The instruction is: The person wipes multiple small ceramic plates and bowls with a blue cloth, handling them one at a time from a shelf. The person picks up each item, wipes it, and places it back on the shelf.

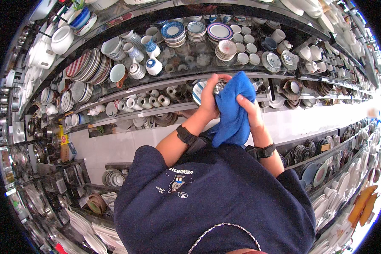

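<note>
My left hand [210, 98] is raised in front of the shelves, its fingers curled around a small piece with a black-and-white checkered pattern [220, 86]. Most of that piece is hidden behind a blue cloth [235, 111], so its kind is unclear. My right hand [251, 111] grips the cloth from the other side, thumb on top, pressing it against the checkered piece. The cloth's lower end hangs down before my chest. Just left of my left hand shows a white plate with blue stripes [199, 92]; whether it rests on the shelf behind I cannot tell.
Ahead, an upper shelf [190, 68] carries stacked plates [173, 33], small white cups [243, 58], ceramic bottles [150, 46] and a mug [118, 73]. Below it, another shelf holds small jugs [143, 102]. More crockery racks stand on both sides, over a pale tiled floor [106, 147].
</note>
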Demonstrator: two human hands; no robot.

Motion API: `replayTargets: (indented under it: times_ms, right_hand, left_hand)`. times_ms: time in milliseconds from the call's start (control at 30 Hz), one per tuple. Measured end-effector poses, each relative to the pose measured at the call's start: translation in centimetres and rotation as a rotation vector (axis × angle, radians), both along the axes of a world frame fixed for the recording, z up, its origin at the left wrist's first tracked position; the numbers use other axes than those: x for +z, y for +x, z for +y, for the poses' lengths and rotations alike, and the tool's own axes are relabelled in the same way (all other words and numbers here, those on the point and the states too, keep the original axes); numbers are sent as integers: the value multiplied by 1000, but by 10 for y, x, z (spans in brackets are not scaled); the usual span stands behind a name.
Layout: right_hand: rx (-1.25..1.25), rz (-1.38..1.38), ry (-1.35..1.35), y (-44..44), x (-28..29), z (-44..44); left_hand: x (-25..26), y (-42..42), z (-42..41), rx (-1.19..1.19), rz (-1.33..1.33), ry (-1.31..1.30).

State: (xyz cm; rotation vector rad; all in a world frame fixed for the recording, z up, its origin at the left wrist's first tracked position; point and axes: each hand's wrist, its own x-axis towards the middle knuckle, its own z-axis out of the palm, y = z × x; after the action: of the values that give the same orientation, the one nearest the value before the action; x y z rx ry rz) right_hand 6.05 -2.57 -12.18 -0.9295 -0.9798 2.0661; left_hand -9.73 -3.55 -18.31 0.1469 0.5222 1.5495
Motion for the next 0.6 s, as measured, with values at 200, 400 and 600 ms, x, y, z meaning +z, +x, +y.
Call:
replayTargets:
  times_ms: [200,400,600]
  right_hand:
    - [-346,-127,-60,12,-14,9]
    - [-376,-124,-53,-1,-36,-6]
    - [-406,-181,-107,28,-47,-3]
  left_hand:
    - [24,-11,10,304,18,246]
    - [20,28,6,258,710,554]
    - [24,15,-6,10,1293,650]
